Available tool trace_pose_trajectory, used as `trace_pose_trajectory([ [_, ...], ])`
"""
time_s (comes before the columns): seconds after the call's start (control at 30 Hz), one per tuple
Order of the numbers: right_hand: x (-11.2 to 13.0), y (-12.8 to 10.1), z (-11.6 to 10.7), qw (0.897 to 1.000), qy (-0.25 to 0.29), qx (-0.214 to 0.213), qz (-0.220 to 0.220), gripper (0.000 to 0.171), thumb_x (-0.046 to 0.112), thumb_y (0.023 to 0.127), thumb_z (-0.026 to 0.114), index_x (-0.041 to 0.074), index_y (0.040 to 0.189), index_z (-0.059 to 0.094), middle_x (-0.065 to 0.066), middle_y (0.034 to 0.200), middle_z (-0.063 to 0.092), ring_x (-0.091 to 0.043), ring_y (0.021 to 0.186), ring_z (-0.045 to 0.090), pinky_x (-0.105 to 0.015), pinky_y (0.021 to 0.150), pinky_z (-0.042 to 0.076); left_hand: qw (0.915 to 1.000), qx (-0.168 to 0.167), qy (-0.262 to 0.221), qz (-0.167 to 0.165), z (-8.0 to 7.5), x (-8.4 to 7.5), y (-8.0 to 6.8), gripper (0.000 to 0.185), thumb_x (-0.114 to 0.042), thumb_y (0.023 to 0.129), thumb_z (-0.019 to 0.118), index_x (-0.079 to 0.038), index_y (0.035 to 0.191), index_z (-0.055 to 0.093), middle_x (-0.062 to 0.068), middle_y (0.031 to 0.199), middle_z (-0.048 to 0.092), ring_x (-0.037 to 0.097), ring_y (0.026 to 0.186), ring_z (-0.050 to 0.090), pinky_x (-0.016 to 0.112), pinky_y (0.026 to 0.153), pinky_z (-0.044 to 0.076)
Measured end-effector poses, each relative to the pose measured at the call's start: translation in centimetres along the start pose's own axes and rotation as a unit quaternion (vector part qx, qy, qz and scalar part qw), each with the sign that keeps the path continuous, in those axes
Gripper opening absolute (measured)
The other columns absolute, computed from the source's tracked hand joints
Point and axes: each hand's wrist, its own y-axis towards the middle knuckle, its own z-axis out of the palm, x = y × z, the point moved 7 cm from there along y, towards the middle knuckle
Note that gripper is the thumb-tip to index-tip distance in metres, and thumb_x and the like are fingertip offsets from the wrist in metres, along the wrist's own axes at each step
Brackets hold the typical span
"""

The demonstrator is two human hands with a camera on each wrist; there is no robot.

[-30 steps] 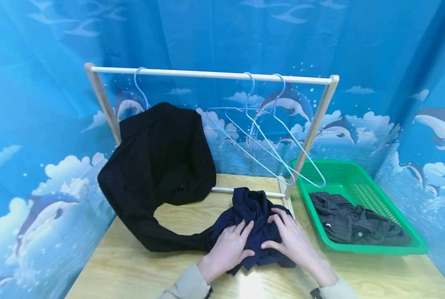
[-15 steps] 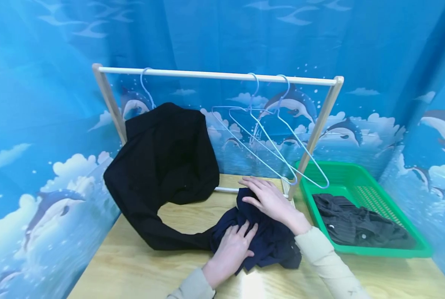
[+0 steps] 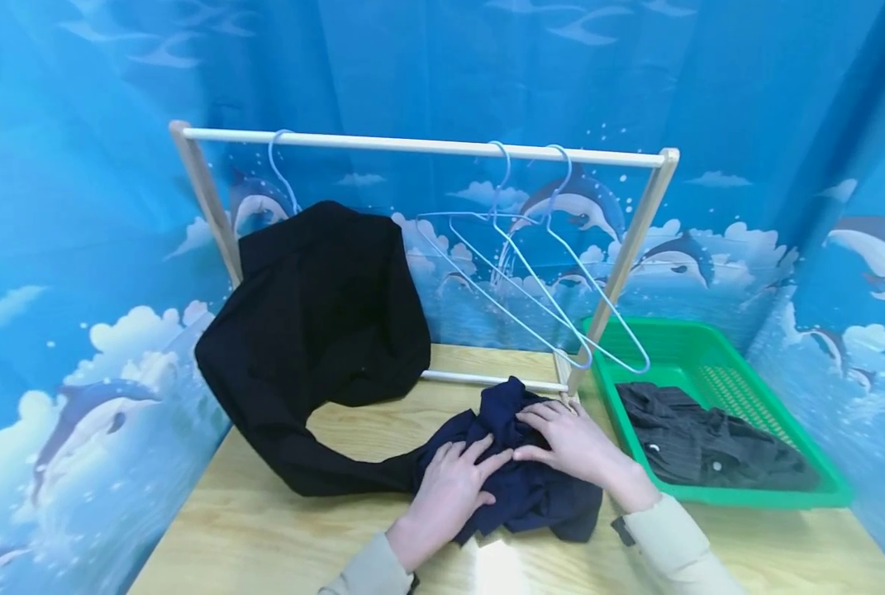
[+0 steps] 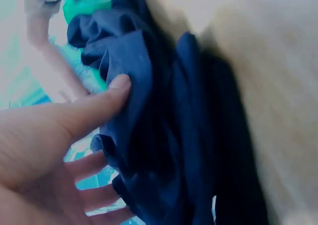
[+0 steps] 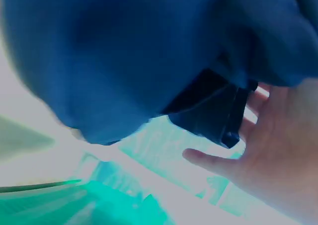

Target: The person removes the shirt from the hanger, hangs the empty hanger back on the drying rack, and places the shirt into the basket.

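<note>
The right hand (image 3: 572, 442), which half a second earlier had reached toward the far edge of the desk (image 3: 264, 537) and lain on the top of the navy garment (image 3: 512, 475) by the rack's lower bar, came back toward the near edge and settled flat on the middle of the cloth, beside the left hand (image 3: 449, 487). The garment's far fold stood up higher than before. The left hand's fingers spread a little wider on the cloth.
</note>
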Motion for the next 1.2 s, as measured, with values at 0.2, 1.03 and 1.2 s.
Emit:
trace_pose_trajectory([
  [0.2, -0.6, -3.1, 1.7, 0.998, 0.048, 0.048, -0.011, 0.121, 0.072, 0.062, 0.081, 0.005, 0.153, 0.039, -0.014, 0.156, 0.042, -0.043, 0.144, 0.034, -0.081, 0.102, 0.025, 0.9920, -0.046, -0.108, -0.047, -1.0, 2.5, 0.7, 0.091, -0.054, 0.075, 0.083, -0.021, 0.150, 0.042, 0.018, 0.151, 0.045, 0.035, 0.117, 0.063, 0.049, 0.095, 0.052],
  [1.03, -1.5, -0.9, 4.4, 0.999, -0.019, 0.001, 0.027, 0.105, 0.046, 0.059, 0.097, -0.005, 0.138, 0.052, -0.020, 0.132, 0.061, -0.039, 0.112, 0.064, -0.079, 0.099, 0.033, 0.9724, 0.197, -0.106, -0.065, 5.1, 1.8, 6.0, 0.118, -0.058, 0.063, 0.092, -0.012, 0.156, 0.035, 0.022, 0.151, 0.042, 0.044, 0.129, 0.051, 0.051, 0.095, 0.052],
  [1.2, -1.1, -0.7, 4.3, 0.997, -0.053, -0.047, 0.022, 0.092, 0.042, 0.061, 0.094, -0.006, 0.131, 0.058, -0.018, 0.117, 0.068, -0.034, 0.092, 0.070, -0.073, 0.098, 0.039, 0.9833, 0.151, -0.092, -0.043, 4.8, 1.7, 6.0, 0.103, -0.051, 0.069, 0.091, -0.009, 0.150, 0.044, 0.020, 0.144, 0.053, 0.039, 0.116, 0.062, 0.048, 0.091, 0.055],
])
